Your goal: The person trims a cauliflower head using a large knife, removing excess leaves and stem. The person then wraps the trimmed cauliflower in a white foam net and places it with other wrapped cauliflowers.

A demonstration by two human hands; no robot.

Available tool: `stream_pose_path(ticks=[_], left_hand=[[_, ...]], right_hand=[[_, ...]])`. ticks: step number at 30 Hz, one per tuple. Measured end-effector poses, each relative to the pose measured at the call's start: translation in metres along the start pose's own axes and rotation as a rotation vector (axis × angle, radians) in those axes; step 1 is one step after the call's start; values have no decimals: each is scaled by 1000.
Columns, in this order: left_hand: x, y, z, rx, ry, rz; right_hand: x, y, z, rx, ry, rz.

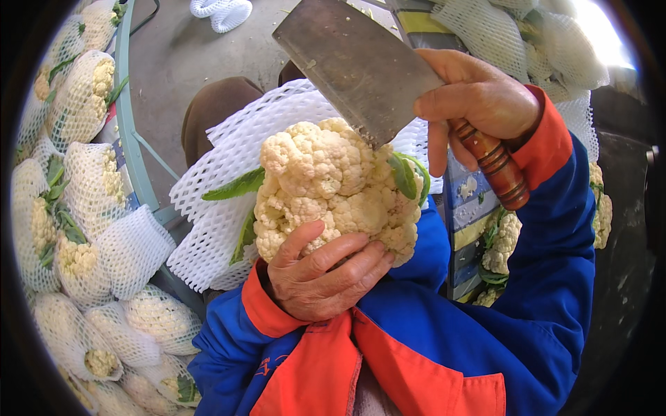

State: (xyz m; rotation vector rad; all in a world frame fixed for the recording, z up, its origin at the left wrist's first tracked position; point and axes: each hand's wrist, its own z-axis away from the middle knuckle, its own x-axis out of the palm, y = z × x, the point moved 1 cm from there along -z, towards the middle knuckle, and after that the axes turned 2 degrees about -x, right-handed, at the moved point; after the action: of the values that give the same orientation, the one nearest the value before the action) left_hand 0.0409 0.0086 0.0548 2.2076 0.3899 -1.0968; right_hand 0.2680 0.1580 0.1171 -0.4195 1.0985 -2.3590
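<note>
My left hand cups the near side of a large cauliflower head held over my lap. A few green leaves stick out from its sides. In my right hand is a cleaver with a turned wooden handle; thumb and fingers pinch the blade near the handle. The blade's lower corner is at the cauliflower's upper right edge, and I cannot tell whether it touches. White foam netting lies across my lap under the cauliflower.
Several net-wrapped cauliflowers are piled on the left behind a blue-green metal frame. More wrapped heads lie at upper right. Unwrapped cauliflower shows beside my right arm. A piece of foam netting lies on the grey floor.
</note>
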Motion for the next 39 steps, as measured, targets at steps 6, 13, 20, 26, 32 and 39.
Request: stream_pose_path(ticks=[6,13,20,26,32,39], left_hand=[[0,-1,0,5,2,0],[0,-1,-1,12,3,-10],[0,-1,-1,14,3,-14],[0,-1,0,4,9,-6],[3,0,2,-7,45,1],[-1,-2,3,13,-3,-1]], right_hand=[[3,-5,1,7,-46,12],[8,-6,3,-35,-68,34],[14,-2,7,-49,0,54],[16,9,6,-73,13,-48],[16,31,4,-84,63,-232],[12,47,0,-55,32,-400]])
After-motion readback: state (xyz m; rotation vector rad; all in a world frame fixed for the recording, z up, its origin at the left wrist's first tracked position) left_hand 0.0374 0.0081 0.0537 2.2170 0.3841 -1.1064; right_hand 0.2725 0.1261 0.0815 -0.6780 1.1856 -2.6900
